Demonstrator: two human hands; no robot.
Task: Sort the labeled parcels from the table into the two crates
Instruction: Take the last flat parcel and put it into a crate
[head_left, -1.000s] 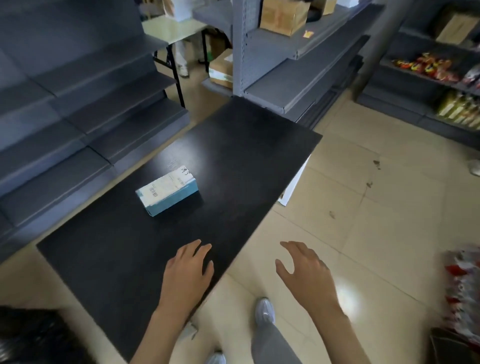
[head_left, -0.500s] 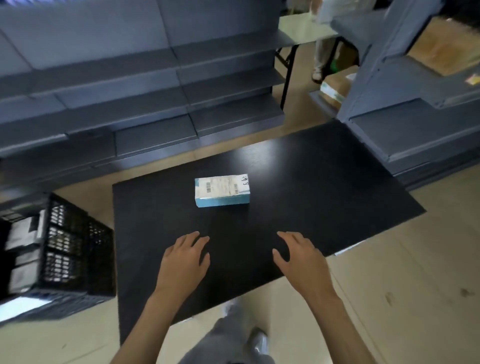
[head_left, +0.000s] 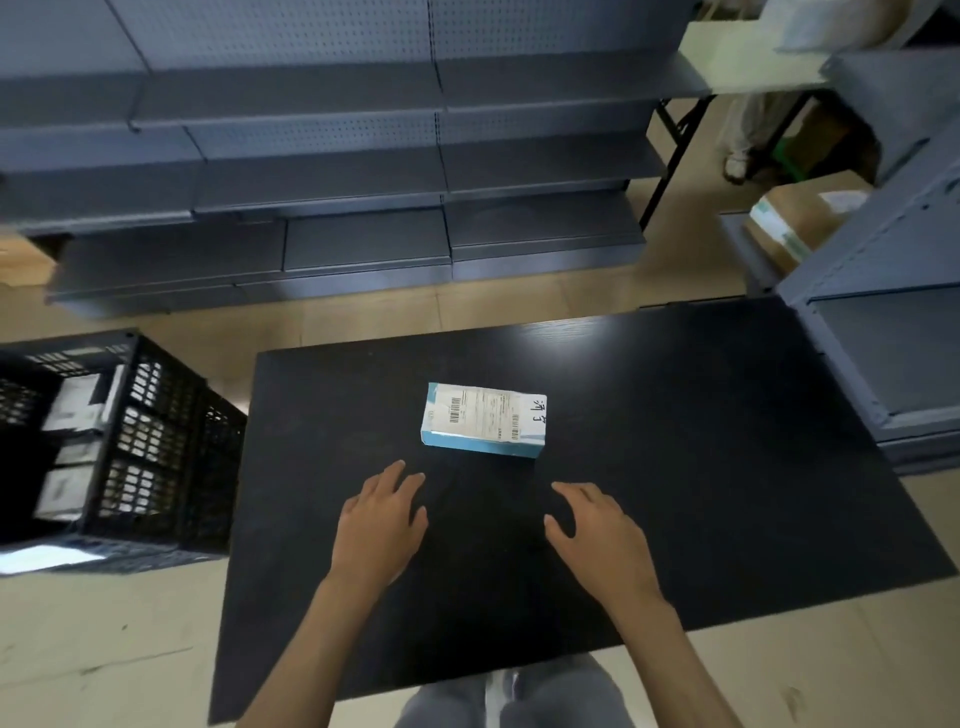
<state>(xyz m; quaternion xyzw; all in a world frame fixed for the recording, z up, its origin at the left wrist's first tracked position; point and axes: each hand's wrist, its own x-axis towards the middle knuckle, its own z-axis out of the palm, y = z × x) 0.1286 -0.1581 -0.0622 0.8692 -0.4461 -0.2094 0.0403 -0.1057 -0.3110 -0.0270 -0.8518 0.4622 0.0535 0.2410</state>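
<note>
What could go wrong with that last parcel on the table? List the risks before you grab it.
1. Only one black crate is in view, left of the table; the parcel could be sorted into the wrong one.
2. Both the left hand and right hand are open and short of the parcel; a hasty grab might push it away.

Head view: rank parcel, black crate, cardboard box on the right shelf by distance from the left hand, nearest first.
From the left hand:
1. Parcel, on the table just ahead of the hand and slightly right.
2. Black crate, on the floor off the table's left edge.
3. Cardboard box, on a low shelf at far right, beyond the table.
</note>
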